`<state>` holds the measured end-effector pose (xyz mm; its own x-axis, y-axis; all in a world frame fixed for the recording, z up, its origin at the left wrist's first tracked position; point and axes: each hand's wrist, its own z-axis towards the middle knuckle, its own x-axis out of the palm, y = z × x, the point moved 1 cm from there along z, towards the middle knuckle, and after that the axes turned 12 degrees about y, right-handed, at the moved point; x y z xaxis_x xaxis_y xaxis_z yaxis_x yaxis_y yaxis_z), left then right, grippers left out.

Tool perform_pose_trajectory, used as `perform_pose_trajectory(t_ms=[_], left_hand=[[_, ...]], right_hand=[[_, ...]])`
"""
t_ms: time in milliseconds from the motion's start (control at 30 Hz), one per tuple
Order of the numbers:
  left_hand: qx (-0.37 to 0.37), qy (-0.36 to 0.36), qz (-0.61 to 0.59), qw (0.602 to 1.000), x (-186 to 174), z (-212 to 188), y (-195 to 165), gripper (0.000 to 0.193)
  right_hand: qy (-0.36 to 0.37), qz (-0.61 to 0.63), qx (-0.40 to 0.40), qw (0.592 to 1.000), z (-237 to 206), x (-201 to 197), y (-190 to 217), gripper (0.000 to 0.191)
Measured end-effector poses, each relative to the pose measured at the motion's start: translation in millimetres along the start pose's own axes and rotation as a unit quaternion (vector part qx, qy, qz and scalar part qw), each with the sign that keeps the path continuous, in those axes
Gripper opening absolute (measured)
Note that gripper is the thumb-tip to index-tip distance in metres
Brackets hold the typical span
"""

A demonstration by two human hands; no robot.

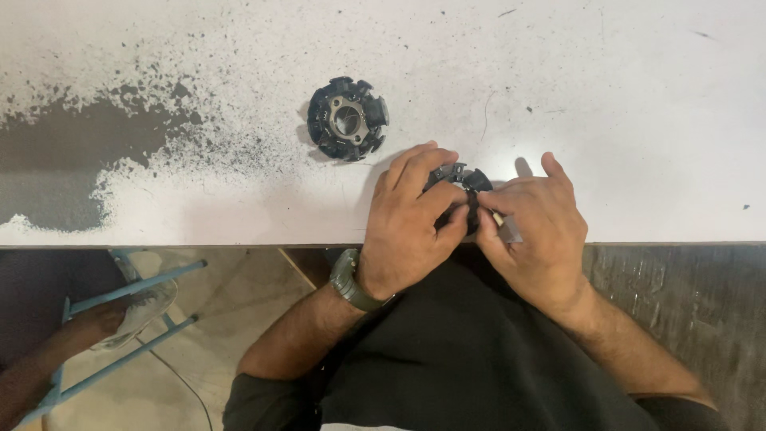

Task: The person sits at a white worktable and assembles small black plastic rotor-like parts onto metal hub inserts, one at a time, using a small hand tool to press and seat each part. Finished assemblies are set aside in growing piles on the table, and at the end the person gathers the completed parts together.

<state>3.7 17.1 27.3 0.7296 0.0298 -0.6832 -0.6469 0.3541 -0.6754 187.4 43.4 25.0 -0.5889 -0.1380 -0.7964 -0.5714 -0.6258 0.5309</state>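
A: Head view, left to right. What's at the far left?

B: White painted surface (638, 96) with the coating worn off to grey along its left edge, black specks scattered around the bare patch. Below the surface's near edge, a pale blue metal frame (128, 291) over a tiled floor, and someone else's foot in a light sandal (136, 315) resting on it.

A: Middle?

B: Black round stator core with radial poles and a grey metal hub (348, 118), lying flat on the surface, roughly centred between the left and right edges, well back from the near edge. Nothing touching it. It sits near the left hand, just up and left of it, but apart.

A: Hands?

B: Left hand (411, 219), with a dark green wristwatch (351, 281) on the wrist, fingers curled over a second black round stator part (463, 185), gripping it from the left and top. That part sits at the near edge of the surface, slightly right of centre, mostly hidden by fingers.

A: Right hand?

B: Right hand (533, 231) closes in on the same part from the right, thumb and forefinger pinched against its side. A small pale flat piece (507, 230) shows at the fingertips; can't tell what it is. So both hands are clenched on that one part.

A: Anything else?

B: Dark garment on the person's torso (479, 359) fills the bottom centre. Grey rough floor (678, 295) at lower right.
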Motion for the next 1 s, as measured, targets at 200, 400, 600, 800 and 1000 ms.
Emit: perform_pose_trajectory(t_ms=[200, 400, 600, 800, 1000], left_hand=[[-0.044, -0.010, 0.011, 0.999, 11.6, 5.6, 0.1, 0.014], [-0.034, -0.030, 0.029, 0.999, 19.9, 4.4, 6.2, 0.013], [-0.037, -0.024, 0.031, 0.999, 24.6, 2.9, 9.4, 0.013], [-0.041, -0.038, 0.031, 0.998, 28.5, 0.3, 10.3, 0.012], [-0.037, -0.051, 0.020, 0.998, 23.0, 0.4, 9.3, 0.014]], right_hand=[[0.006, 0.010, -0.002, 1.000, 1.3, -4.5, 0.9, 0.027], [-0.013, 0.060, 0.008, 0.998, -4.0, -1.5, -1.7, 0.027], [-0.009, 0.025, -0.025, 0.999, -6.6, 4.1, -0.1, 0.027], [-0.011, -0.032, -0.041, 0.999, -3.0, 2.6, 4.8, 0.027], [0.020, -0.030, -0.037, 0.999, -4.0, -0.7, 2.0, 0.029]])
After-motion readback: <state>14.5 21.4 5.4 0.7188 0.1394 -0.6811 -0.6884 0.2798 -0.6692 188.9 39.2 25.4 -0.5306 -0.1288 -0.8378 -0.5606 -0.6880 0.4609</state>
